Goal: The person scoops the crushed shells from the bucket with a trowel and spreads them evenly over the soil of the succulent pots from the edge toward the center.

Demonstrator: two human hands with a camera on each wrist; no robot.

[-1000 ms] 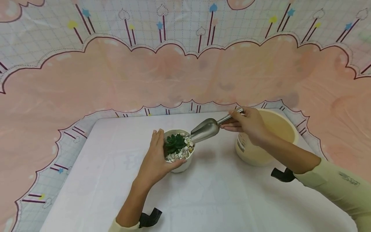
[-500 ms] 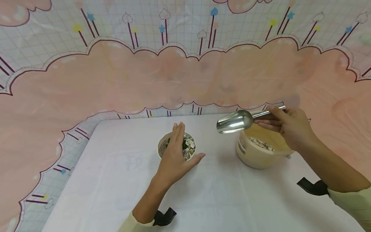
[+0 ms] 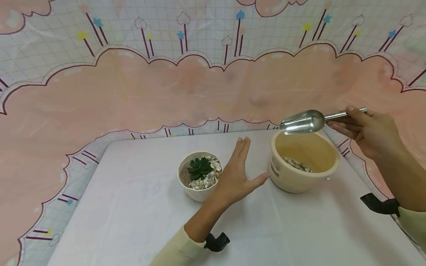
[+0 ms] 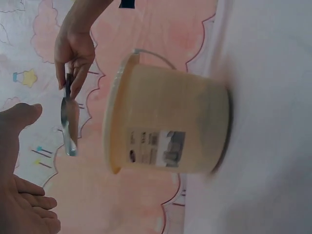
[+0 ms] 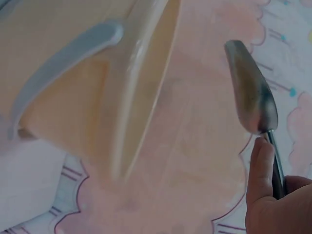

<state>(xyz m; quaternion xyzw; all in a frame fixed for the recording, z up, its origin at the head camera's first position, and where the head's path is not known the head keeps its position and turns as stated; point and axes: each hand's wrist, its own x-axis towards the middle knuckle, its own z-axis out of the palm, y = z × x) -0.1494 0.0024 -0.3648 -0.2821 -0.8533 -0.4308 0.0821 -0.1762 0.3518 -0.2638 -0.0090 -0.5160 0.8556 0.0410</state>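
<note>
By its handle, my right hand point(image 3: 376, 133) grips a shiny metal scoop point(image 3: 303, 122), held above the back rim of a cream bucket point(image 3: 293, 183). Inside the bucket lie some pale pebbles point(image 3: 297, 164). My left hand point(image 3: 234, 177) is in the air between the bucket and a white pot point(image 3: 196, 194), fingers extended and thumb spread, holding nothing. A green succulent point(image 3: 199, 168) grows in the pot, with white pebbles point(image 3: 208, 180) on its right and front side; bare inner wall and a lower surface show at the left. The left wrist view shows the scoop point(image 4: 69, 124) beside the bucket's rim.
The bucket has a grey carrying handle point(image 5: 68, 63) hanging at its side. Both vessels stand on a white-covered table point(image 3: 139, 207). A pink and white patterned cloth point(image 3: 186, 92) hangs behind the table's back edge.
My left hand has let go of the pot and moved right, uncovering the succulent. My right hand has carried the scoop from the pot's rim up and right, over the bucket.
</note>
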